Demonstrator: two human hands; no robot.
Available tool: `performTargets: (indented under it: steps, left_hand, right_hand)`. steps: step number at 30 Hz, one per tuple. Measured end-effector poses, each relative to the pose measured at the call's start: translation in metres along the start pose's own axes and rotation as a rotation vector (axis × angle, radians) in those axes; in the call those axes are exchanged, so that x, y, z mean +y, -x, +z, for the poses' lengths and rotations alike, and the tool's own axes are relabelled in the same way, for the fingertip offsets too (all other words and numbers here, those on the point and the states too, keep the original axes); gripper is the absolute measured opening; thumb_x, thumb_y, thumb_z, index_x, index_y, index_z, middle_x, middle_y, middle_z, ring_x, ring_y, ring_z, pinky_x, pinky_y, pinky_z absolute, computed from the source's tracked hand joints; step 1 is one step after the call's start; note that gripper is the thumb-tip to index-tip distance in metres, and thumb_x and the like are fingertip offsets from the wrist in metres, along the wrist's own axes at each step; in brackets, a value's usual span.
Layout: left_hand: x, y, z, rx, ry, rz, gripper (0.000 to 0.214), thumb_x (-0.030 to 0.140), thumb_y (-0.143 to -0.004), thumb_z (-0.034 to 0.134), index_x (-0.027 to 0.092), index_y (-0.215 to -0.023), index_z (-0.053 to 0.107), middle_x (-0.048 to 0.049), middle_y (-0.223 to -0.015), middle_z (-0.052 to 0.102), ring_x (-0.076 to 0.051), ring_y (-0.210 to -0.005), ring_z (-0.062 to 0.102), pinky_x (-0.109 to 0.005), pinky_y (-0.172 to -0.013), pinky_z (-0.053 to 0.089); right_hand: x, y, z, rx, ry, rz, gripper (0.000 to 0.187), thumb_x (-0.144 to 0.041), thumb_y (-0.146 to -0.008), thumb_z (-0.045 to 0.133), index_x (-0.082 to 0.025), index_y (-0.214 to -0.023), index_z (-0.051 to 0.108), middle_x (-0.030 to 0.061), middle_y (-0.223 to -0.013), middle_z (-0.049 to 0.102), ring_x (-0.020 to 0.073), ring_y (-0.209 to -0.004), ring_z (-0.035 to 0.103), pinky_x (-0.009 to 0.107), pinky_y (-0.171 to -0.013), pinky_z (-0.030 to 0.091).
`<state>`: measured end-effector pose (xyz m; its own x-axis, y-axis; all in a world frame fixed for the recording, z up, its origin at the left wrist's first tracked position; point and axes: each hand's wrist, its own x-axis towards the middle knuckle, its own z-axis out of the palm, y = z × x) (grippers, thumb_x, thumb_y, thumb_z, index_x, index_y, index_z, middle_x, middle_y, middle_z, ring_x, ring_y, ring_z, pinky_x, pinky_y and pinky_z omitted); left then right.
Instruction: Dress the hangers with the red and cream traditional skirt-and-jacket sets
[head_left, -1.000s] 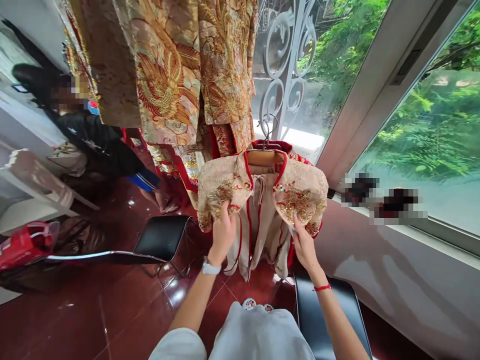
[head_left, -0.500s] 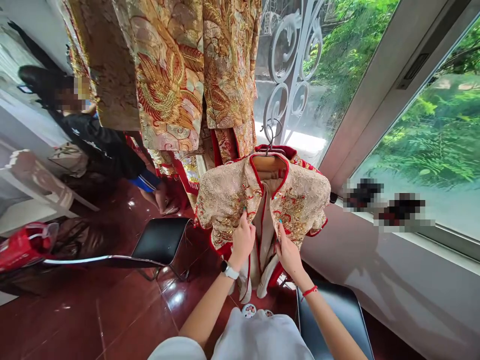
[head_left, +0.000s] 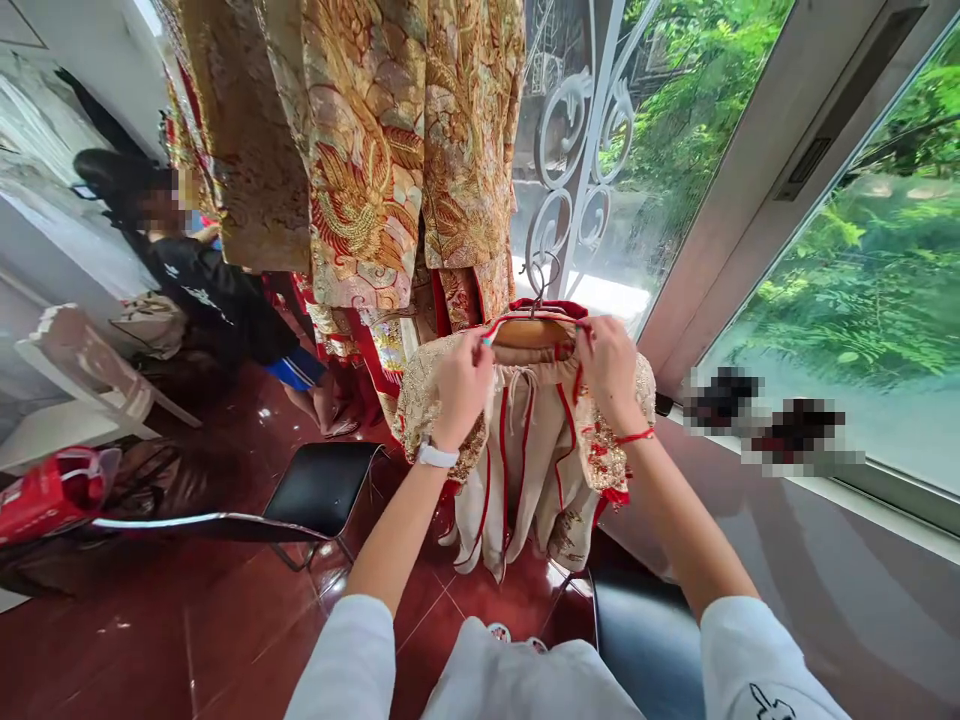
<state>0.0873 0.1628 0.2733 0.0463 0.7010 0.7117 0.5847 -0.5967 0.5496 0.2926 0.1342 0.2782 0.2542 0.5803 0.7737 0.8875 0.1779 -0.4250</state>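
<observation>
A gold-embroidered cream jacket with red trim hangs in front of me on a wooden hanger. My left hand pinches its front edge near the collar. On the opposite side, my right hand grips the other front edge at shoulder height. The two halves are spread apart. Between them shows a pale garment with red piping and a tied drawstring at its waist. My hands hide parts of the collar and shoulders.
Long embroidered gold robes hang at the upper left. Black chairs stand left and right of me. A window fills the right side. Another person in black is at the far left, near a red bag.
Both hands have risen from the jacket's lower front to near its collar and moved farther apart. The front is opened wider, exposing the drawstring waist inside.
</observation>
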Motion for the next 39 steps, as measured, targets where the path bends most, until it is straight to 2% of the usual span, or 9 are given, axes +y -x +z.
performTargets:
  steps: [6, 10, 14, 16, 22, 27, 31, 35, 39]
  left_hand:
    - [-0.032, -0.027, -0.029, 0.004, 0.271, -0.025, 0.025, 0.028, -0.098, 0.048, 0.015, -0.104, 0.068, -0.0011, -0.077, 0.064, -0.013, -0.067, 0.054, -0.024, -0.066, 0.043]
    - [-0.109, 0.004, -0.062, 0.115, 0.263, -0.114, 0.031, 0.036, -0.092, 0.059, 0.019, -0.118, 0.063, -0.0056, -0.105, 0.066, -0.016, -0.093, 0.059, -0.028, -0.083, 0.048]
    - [-0.176, 0.055, -0.064, -0.072, 0.379, -0.437, 0.03, 0.044, -0.082, 0.065, 0.018, -0.097, 0.064, -0.0044, -0.09, 0.066, -0.02, -0.089, 0.062, -0.031, -0.081, 0.05]
    - [-0.188, 0.069, -0.057, -0.077, 0.414, -0.507, 0.03, 0.048, -0.081, 0.065, 0.018, -0.085, 0.063, -0.003, -0.08, 0.064, -0.019, -0.079, 0.061, -0.029, -0.074, 0.049]
    - [-0.197, 0.064, -0.062, 0.431, 0.253, -0.343, 0.027, 0.044, -0.087, 0.062, 0.017, -0.086, 0.063, 0.0, -0.082, 0.058, -0.014, -0.078, 0.052, -0.025, -0.074, 0.045]
    - [-0.21, 0.081, -0.027, 0.328, 0.331, -0.457, 0.028, 0.045, -0.083, 0.063, 0.017, -0.078, 0.062, -0.0007, -0.072, 0.059, -0.014, -0.067, 0.053, -0.026, -0.063, 0.046]
    - [-0.208, 0.121, -0.008, 0.329, 0.303, -0.497, 0.025, 0.041, -0.087, 0.056, 0.017, -0.093, 0.064, -0.0069, -0.091, 0.066, -0.019, -0.082, 0.061, -0.032, -0.074, 0.051]
    - [-0.2, 0.203, -0.018, 0.403, -0.013, -0.427, 0.037, 0.024, -0.086, 0.052, 0.018, -0.122, 0.055, -0.0125, -0.122, 0.056, -0.023, -0.109, 0.055, -0.04, -0.097, 0.046]
    - [-0.19, 0.274, -0.003, -0.054, -0.225, -0.431, 0.054, 0.028, -0.07, 0.07, 0.016, -0.119, 0.05, -0.0167, -0.123, 0.055, -0.035, -0.116, 0.054, -0.05, -0.1, 0.044]
  right_hand:
    - [0.032, -0.033, -0.013, -0.155, -0.17, -0.011, 0.024, -0.028, -0.098, 0.046, -0.018, -0.104, 0.067, 0.0105, -0.1, 0.069, 0.0203, -0.092, 0.059, 0.036, -0.086, 0.046]
    - [0.095, 0.01, -0.043, -0.182, -0.338, 0.079, 0.048, -0.048, -0.103, 0.031, -0.017, -0.124, 0.061, 0.0119, -0.104, 0.069, 0.0186, -0.094, 0.063, 0.033, -0.083, 0.049]
    - [0.159, 0.071, -0.053, -0.231, -0.352, 0.284, 0.057, -0.072, -0.087, 0.05, -0.018, -0.089, 0.067, 0.0042, -0.079, 0.064, 0.0181, -0.075, 0.056, 0.029, -0.066, 0.045]
    - [0.175, 0.084, -0.049, -0.159, -0.347, 0.359, 0.06, -0.076, -0.082, 0.052, -0.018, -0.068, 0.059, -0.0009, -0.061, 0.049, 0.0139, -0.06, 0.043, 0.026, -0.055, 0.035]
    - [0.188, 0.059, -0.031, 0.163, -0.252, 0.398, 0.05, -0.063, -0.084, 0.052, -0.018, -0.064, 0.054, -0.0033, -0.059, 0.04, 0.0114, -0.059, 0.033, 0.026, -0.055, 0.027]
    - [0.192, 0.063, 0.0, 0.099, -0.27, 0.479, 0.043, -0.057, -0.082, 0.048, -0.018, -0.065, 0.053, -0.0019, -0.062, 0.046, 0.0132, -0.062, 0.039, 0.03, -0.063, 0.037]
    - [0.181, 0.119, 0.001, 0.145, -0.272, 0.517, 0.038, -0.051, -0.089, 0.042, -0.018, -0.085, 0.06, 0.0045, -0.082, 0.06, 0.0187, -0.078, 0.053, 0.036, -0.08, 0.046]
    - [0.167, 0.231, -0.012, 0.183, -0.222, 0.549, 0.049, -0.044, -0.088, 0.046, -0.021, -0.131, 0.046, 0.0134, -0.13, 0.054, 0.0254, -0.117, 0.054, 0.047, -0.104, 0.043]
    - [0.159, 0.313, -0.004, -0.207, 0.054, 0.487, 0.062, -0.05, -0.076, 0.062, -0.017, -0.126, 0.045, 0.0207, -0.136, 0.045, 0.0378, -0.131, 0.042, 0.056, -0.109, 0.037]
